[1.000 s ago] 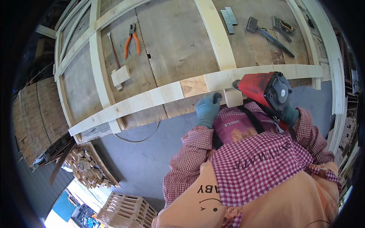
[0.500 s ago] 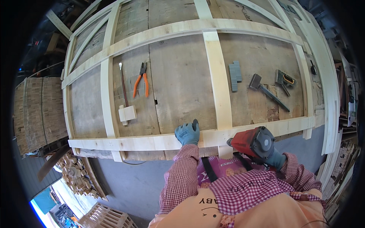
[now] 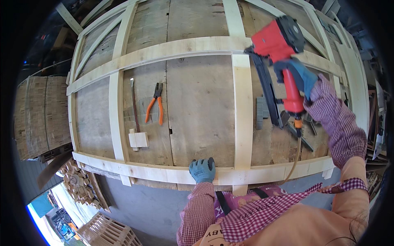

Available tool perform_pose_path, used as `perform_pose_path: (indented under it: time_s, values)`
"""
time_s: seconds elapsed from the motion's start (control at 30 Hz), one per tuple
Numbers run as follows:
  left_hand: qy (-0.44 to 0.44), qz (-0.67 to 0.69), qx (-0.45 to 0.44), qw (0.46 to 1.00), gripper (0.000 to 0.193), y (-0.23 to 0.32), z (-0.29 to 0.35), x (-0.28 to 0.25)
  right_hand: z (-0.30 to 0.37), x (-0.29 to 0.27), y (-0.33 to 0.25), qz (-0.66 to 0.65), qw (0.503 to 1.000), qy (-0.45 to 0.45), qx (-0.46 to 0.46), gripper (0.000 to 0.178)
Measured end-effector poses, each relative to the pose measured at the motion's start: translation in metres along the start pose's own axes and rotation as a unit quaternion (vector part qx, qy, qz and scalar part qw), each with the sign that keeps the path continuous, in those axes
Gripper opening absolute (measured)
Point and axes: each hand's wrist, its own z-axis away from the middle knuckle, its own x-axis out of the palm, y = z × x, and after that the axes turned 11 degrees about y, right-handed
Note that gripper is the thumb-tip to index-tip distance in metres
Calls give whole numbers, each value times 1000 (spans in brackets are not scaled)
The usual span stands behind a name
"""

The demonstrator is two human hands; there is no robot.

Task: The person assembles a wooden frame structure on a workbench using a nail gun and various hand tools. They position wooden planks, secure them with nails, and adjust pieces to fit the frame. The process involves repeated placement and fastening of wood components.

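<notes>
My right hand (image 3: 298, 78), in a blue glove, grips a red pneumatic nail gun (image 3: 276, 45) by its handle. The gun's nose rests where the upright slat (image 3: 243, 110) crosses the far cross slat (image 3: 180, 48) of a pale wooden frame. An air hose (image 3: 294, 160) hangs from the handle. My left hand (image 3: 202, 170), also gloved, presses flat on the near cross slat (image 3: 156, 174) at the table's front edge, just left of the upright slat.
Orange-handled pliers (image 3: 155, 104), a thin metal bar (image 3: 134, 104) and a small wood block (image 3: 138, 139) lie on the worn board table. Strips of staples (image 3: 261, 112) and a hammer (image 3: 296, 133) lie on the right. Stacked wood (image 3: 39, 117) stands at left, pallets (image 3: 108, 231) below.
My right hand lifted the nail gun from the near cross slat up and away to the far cross slat. My left hand stayed pressed on the near slat.
</notes>
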Motion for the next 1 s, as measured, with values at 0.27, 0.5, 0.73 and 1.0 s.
perform_pose_path:
  time_s: [0.27,0.5,0.73,1.0]
  values:
    - [14,20,-1,1000,23,-1,-3,1,-76,16,-8,57,994,95,27,18]
    - [26,16,-2,1000,22,-2,-1,5,-80,24,-15,58,995,79,5,19]
    - [16,21,2,1000,22,-1,-1,2,-80,9,-20,102,993,27,48,21]
    - [2,26,-3,1000,22,-1,-3,1,-77,11,-16,78,996,37,35,22]
